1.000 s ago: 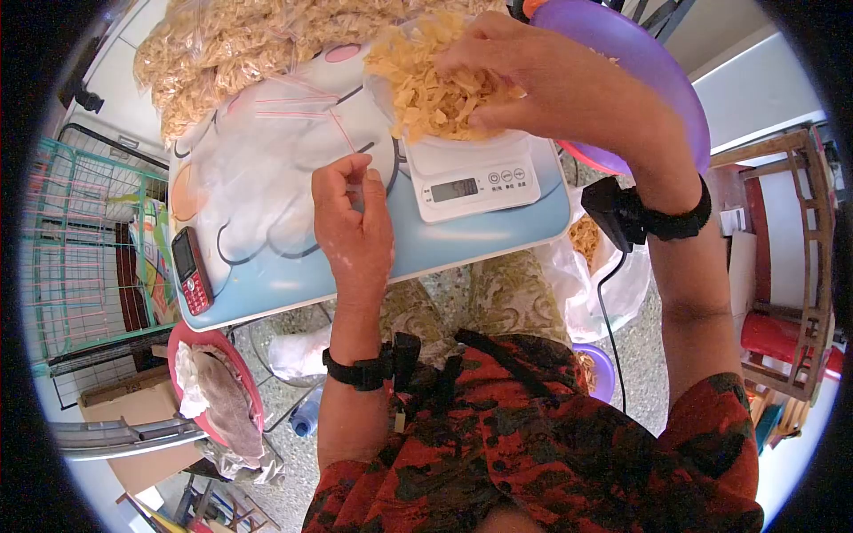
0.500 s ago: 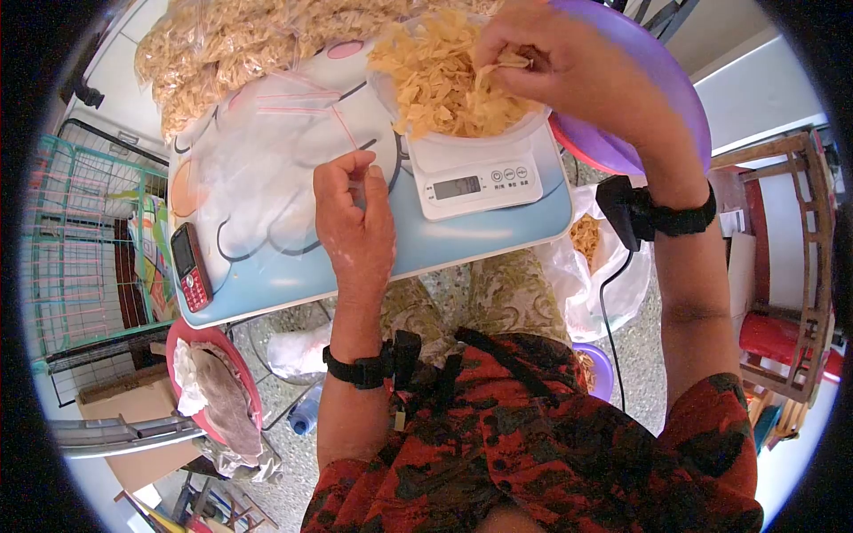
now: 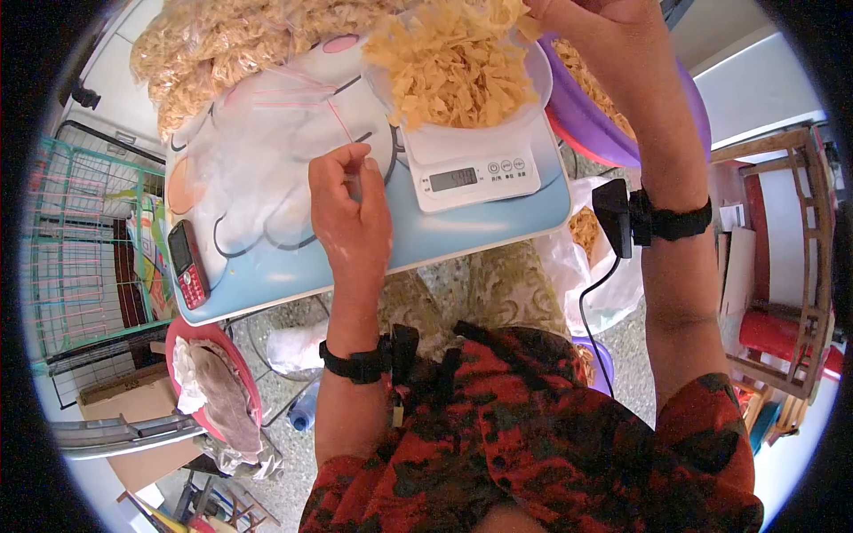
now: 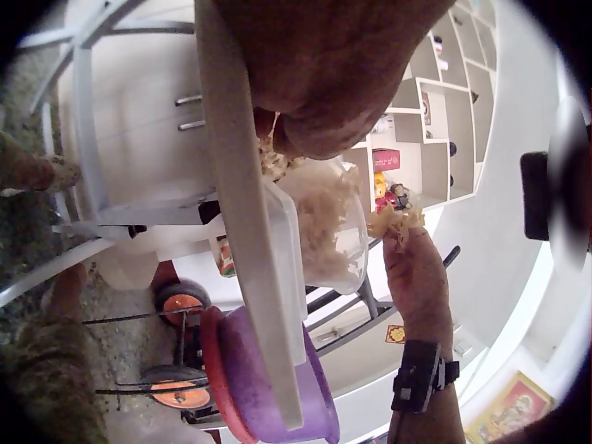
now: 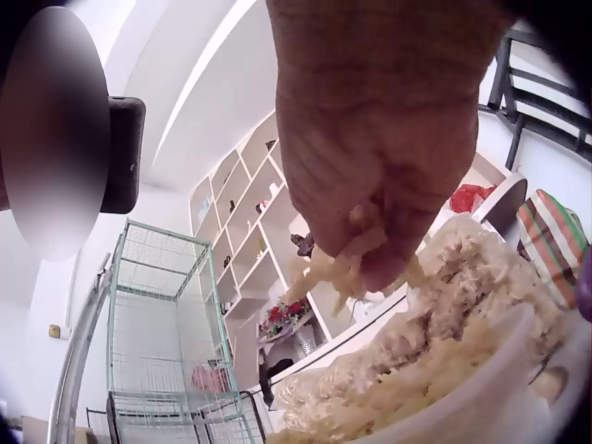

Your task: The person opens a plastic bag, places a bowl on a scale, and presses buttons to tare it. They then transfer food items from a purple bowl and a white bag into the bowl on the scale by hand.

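My right hand [image 3: 613,35] pinches a small bunch of pale yellow dried strips [image 4: 396,222], raised over the far right rim of a clear plastic bowl [image 3: 544,84]. The bowl is heaped with the same yellow strips [image 3: 462,80] and stands on a white digital scale [image 3: 480,182], whose display is lit with digits too blurred to read. In the right wrist view, strips [image 5: 338,273] poke out below the fingers. My left hand [image 3: 351,209] rests at the table's near edge, fingers loosely curled and holding nothing, beside flat clear zip bags [image 3: 258,169].
Filled bags of strips [image 3: 222,53] line the table's far side. A purple basin [image 3: 684,133] holding more strips stands right of the table. A red phone [image 3: 187,266] lies at the left corner. An open white bag [image 3: 613,284] and a pink basin [image 3: 249,382] sit lower down.
My right hand has lifted out of the heaped bowl with a few strips and moved up and to the right. Strips in the purple basin now show. My left hand has stayed in place.
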`<state>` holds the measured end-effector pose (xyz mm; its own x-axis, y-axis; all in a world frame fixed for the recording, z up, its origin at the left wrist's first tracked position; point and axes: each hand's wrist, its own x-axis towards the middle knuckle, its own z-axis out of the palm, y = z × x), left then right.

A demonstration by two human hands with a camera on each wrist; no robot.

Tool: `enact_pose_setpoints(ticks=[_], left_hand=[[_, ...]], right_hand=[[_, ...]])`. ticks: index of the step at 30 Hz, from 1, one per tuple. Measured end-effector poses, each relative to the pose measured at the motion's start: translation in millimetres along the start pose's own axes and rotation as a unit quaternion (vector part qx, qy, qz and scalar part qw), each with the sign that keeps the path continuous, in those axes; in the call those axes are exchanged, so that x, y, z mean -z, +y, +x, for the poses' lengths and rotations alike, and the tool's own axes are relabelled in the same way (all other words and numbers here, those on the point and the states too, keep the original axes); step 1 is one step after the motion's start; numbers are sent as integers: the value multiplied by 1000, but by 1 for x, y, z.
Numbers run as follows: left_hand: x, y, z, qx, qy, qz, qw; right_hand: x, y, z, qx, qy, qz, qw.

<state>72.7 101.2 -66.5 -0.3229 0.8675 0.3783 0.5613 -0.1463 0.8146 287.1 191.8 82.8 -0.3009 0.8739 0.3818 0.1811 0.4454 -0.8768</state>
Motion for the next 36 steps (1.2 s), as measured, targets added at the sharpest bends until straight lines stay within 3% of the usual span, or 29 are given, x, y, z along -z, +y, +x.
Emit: enact_pose_setpoints(ticks=[10, 13, 16, 36], left_hand=[[-1, -7, 0, 3, 4, 2, 1000], [-2, -2, 0, 20, -4, -28, 999], [-2, -3, 0, 14, -2, -23, 1000], [-1, -3, 0, 20, -9, -21, 1000]], right_hand=[[-5, 20, 5, 26, -14, 60, 998], [-5, 12, 3, -3, -9, 41, 999], [-4, 25, 6, 39, -28, 70, 996], [-12, 25, 0, -1, -20, 86, 996]])
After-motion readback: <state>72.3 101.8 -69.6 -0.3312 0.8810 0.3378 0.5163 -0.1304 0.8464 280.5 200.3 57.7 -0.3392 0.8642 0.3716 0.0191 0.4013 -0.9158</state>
